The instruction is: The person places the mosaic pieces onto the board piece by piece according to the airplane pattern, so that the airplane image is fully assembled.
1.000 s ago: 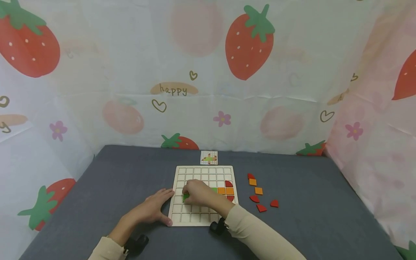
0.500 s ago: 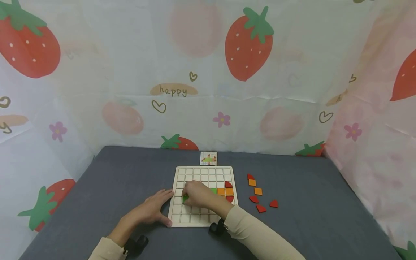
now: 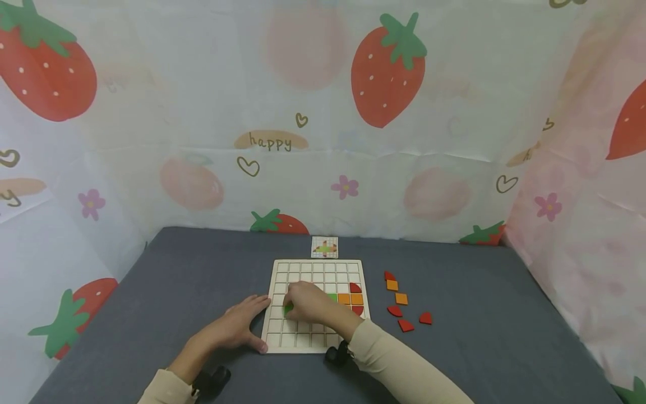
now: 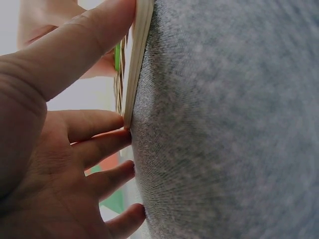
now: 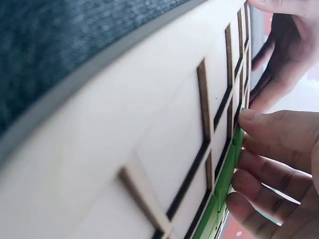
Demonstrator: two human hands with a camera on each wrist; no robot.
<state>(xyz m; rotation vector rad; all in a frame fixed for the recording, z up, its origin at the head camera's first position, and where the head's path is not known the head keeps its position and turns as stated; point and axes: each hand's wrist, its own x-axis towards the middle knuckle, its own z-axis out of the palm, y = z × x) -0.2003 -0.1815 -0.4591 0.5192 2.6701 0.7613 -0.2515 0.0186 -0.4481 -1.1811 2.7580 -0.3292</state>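
My right hand (image 3: 310, 304) is over the left-middle of a pale wooden grid board (image 3: 298, 340), its thumb and fingertips pinching a green tile (image 3: 288, 310) low against the grid. In the right wrist view the thumb touches one end of the green tile (image 5: 238, 138), and more green lies under the fingertips. The left hand (image 3: 236, 322) rests at the board's left edge with fingers spread, thumb near the front corner. In the left wrist view that thumb and the fingertips touch the board's side (image 4: 135, 69). The right hand hides part of the middle row.
On the board's right side sit orange squares (image 3: 350, 299), a light green tile (image 3: 332, 297) and red quarter-rounds (image 3: 355, 288). Loose red pieces (image 3: 406, 325) and orange squares (image 3: 401, 298) lie right of the board. A small pattern card (image 3: 324, 247) lies behind it.
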